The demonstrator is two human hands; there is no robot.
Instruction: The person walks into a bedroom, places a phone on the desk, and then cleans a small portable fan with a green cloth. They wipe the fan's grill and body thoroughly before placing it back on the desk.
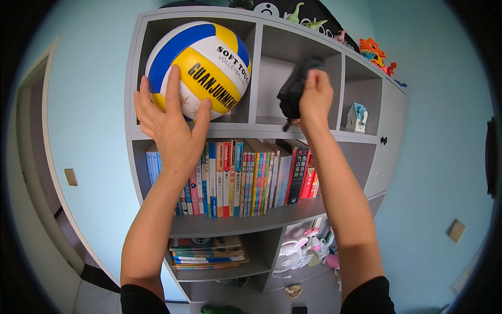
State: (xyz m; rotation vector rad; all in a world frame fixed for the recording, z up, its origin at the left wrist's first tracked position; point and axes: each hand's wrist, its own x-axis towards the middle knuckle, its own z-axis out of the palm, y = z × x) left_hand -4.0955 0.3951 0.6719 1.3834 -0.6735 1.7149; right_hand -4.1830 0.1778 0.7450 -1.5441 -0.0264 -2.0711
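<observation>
A blue, yellow and white volleyball (204, 70) sits at the upper left compartment of a grey shelf unit (257, 74). Against its lower left side rests my left hand (170, 114), fingers spread. In front of the upper middle compartment, my right hand (317, 98) grips a crumpled black cloth item (294, 88), perhaps a pouch, which is blurred; a cord-like end hangs below it. The lower part of the ball's left side is partly hidden behind my left fingers.
A row of upright books (235, 176) fills much of the shelf below. A small toy house (357, 116) stands in the upper right compartment. Toy dinosaurs (372, 51) line the top. Stacked magazines (208, 255) and a white fan (289, 257) are lower down.
</observation>
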